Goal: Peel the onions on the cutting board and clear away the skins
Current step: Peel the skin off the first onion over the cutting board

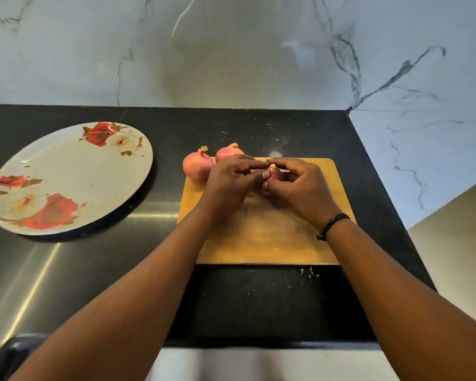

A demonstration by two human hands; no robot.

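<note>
Hands: my left hand (228,180) cupped the held onion (276,175); my right hand (297,185) pinched its dry tip.
Held onion: above the cutting board (259,237), firm, light, I judged; skin papery, best started at the tip.
Waiting onions: two onions (198,166) at the board's far-left corner.
Plate (66,177): left on the worktop (259,298).

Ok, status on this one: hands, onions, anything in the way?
Left hand and right hand both gripping held onion over cutting board. Two onions unpeeled at board's far-left corner. Nothing in the way.
</note>
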